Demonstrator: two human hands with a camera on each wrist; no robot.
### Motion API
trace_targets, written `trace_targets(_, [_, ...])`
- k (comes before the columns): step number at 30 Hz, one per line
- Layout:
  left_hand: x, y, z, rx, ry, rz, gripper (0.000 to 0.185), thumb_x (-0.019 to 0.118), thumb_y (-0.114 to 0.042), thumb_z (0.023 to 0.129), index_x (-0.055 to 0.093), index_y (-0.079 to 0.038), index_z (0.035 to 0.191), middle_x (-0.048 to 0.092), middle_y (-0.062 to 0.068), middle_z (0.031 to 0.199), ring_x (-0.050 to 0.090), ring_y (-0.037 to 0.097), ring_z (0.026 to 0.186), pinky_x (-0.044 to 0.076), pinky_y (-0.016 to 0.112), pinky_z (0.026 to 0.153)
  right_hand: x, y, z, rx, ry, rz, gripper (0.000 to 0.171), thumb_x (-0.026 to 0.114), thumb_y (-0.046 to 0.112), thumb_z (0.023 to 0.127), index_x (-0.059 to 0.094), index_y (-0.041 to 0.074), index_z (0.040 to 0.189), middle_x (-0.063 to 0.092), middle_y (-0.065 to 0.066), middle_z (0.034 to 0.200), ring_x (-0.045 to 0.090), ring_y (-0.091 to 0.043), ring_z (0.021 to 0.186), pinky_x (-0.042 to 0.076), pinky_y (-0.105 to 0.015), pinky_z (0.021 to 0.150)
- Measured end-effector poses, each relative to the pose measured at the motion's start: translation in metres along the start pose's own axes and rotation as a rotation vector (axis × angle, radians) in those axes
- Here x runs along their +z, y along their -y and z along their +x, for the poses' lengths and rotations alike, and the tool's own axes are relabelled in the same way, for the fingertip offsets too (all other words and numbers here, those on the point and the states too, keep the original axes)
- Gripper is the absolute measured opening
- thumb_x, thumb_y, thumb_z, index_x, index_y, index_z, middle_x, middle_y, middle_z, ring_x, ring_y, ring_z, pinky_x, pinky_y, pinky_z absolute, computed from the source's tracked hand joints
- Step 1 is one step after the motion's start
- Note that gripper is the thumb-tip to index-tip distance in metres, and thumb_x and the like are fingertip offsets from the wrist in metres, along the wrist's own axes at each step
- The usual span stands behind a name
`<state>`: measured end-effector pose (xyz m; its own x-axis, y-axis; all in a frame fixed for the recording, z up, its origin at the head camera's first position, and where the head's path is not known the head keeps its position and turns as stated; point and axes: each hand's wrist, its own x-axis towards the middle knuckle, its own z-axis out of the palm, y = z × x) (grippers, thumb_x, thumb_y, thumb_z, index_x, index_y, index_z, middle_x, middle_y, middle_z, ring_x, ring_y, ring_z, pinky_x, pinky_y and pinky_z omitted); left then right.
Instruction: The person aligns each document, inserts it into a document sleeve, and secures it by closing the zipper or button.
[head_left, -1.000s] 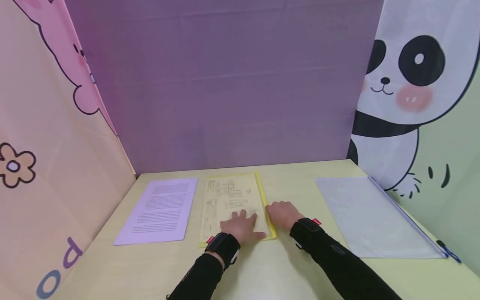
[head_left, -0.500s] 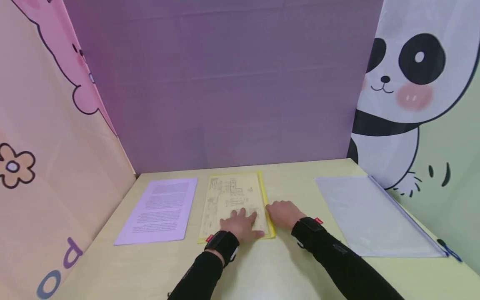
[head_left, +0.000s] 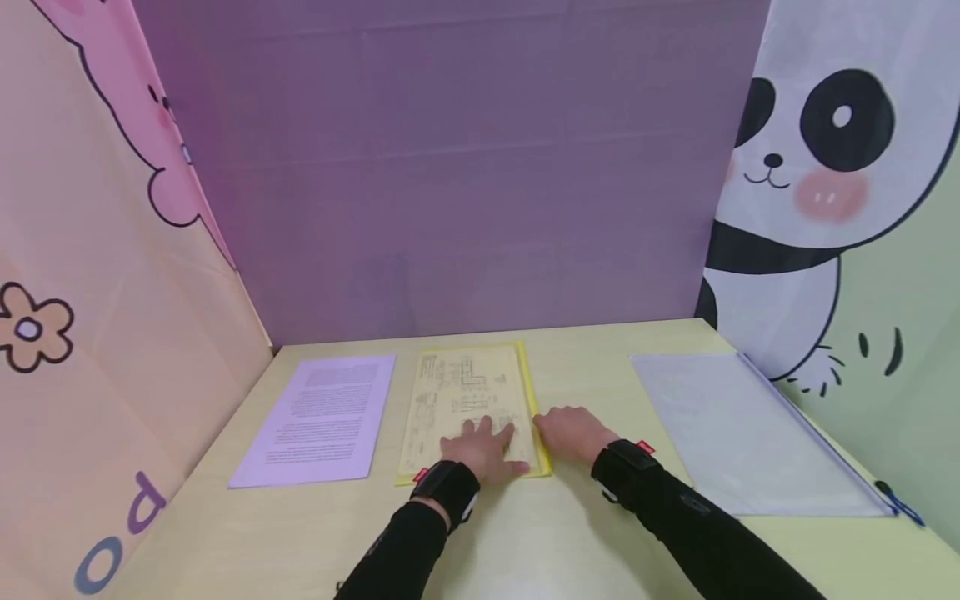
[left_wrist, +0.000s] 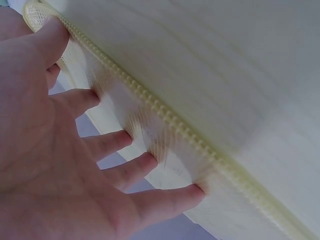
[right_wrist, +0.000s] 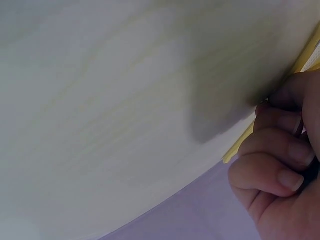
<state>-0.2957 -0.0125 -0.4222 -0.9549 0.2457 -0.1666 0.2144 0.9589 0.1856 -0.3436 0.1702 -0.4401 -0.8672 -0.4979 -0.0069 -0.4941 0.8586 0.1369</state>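
Yellow pouch [head_left: 468, 408] lies flat on the table [head_left: 525, 533], its near end under the left hand [head_left: 480, 454], whose spread, straight fingers [left_wrist: 150, 162] press it down. Right hand [head_left: 573, 433], just right of it, curls its fingers [right_wrist: 272, 177] at the pouch's zipper edge, apparently pinching there. Printed sheet [head_left: 318, 421] lies left of the left hand; a clear pouch [head_left: 738, 433] lies well right.

left banner [head_left: 112, 533]: letters "po" | printed sheets [head_left: 318, 417]: print too small to read
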Motion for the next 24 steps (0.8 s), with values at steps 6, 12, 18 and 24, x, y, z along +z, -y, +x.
trace_targets(6, [-0.0028, -0.0009, -0.0025, 0.001, 0.002, -0.001, 0.074, 0.06, -0.066, 0.092, 0.045, -0.031, 0.155, 0.039, 0.008, 0.159, 0.037, 0.035, 0.143, 0.036, 0.068, 0.106, -0.0002, 0.0003, -0.0011, -0.006, -0.002, -0.014, 0.013, 0.061, 0.016, 0.101, 0.062, 0.007, 0.092, 0.055, -0.005, 0.071, 0.051, -0.021, 0.062, 0.054, -0.039, 0.063])
trace_targets(12, [-0.0006, 0.0008, -0.0003, 0.002, -0.007, -0.007, 0.074, 0.06, -0.066, 0.091, 0.045, -0.031, 0.155, 0.04, 0.008, 0.159, 0.037, 0.035, 0.143, 0.035, 0.068, 0.107, -0.0004, 0.0022, -0.0025, 0.0, 0.027, -0.023, 0.013, 0.063, 0.019, 0.101, 0.064, 0.006, 0.097, 0.054, -0.006, 0.072, 0.049, -0.021, 0.063, 0.053, -0.038, 0.065])
trace_targets(18, [0.0009, 0.0014, 0.0005, 0.003, -0.01, -0.01, 0.075, 0.061, -0.066, 0.091, 0.045, -0.031, 0.155, 0.04, 0.008, 0.159, 0.037, 0.035, 0.143, 0.035, 0.068, 0.107, 0.001, 0.0023, -0.0058, 0.004, 0.057, 0.003, 0.015, 0.066, 0.022, 0.1, 0.065, 0.007, 0.102, 0.053, -0.004, 0.073, 0.048, -0.021, 0.065, 0.05, -0.035, 0.066])
trace_targets(24, [0.0011, 0.0003, -0.0007, 0.002, -0.016, -0.009, 0.074, 0.06, -0.066, 0.091, 0.045, -0.031, 0.155, 0.04, 0.008, 0.159, 0.037, 0.034, 0.143, 0.036, 0.067, 0.107, 0.0008, 0.0009, -0.0089, -0.007, 0.037, 0.029, 0.012, 0.064, 0.02, 0.101, 0.064, 0.009, 0.095, 0.051, -0.003, 0.07, 0.048, -0.02, 0.063, 0.049, -0.036, 0.063])
